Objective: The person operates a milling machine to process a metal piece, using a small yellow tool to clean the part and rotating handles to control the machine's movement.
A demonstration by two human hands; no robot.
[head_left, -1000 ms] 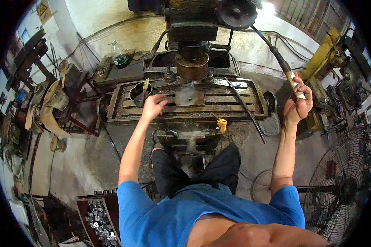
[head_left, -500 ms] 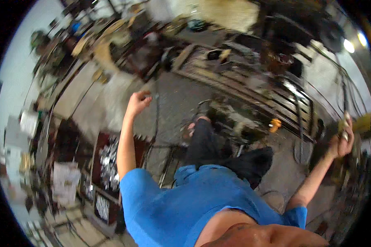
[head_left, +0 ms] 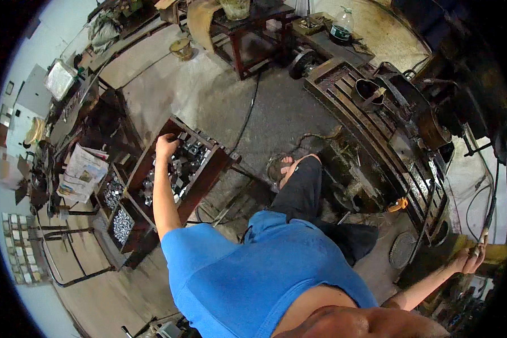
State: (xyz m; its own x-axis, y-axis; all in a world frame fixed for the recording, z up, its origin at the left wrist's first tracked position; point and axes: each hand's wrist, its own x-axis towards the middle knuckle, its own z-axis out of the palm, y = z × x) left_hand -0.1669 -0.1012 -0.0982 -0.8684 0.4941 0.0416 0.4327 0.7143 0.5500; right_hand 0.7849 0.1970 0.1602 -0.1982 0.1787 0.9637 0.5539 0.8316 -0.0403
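Note:
My left hand (head_left: 167,146) reaches down into the far end of a dark red box (head_left: 205,179) filled with small blocky metal parts (head_left: 177,174). Its fingers bend downward at the parts there, and their tips are hidden, so whether a part is gripped does not show. Out to the far right, my right hand (head_left: 468,261) is closed around a slim handle with a pale end (head_left: 484,234). A dark cable or rod runs upward from that handle.
A machine with a slatted metal bed (head_left: 372,121) stands to the right, an orange piece (head_left: 398,205) at its lower edge. Smaller bins of shiny metal pieces (head_left: 121,225) adjoin the box. Newspaper (head_left: 83,173) lies further left. A dark cable (head_left: 252,107) crosses the floor.
My view has turned toward the left, bringing the box fully into sight. My left hand has gone from hanging in the air to down at the metal parts. My right hand keeps its hold.

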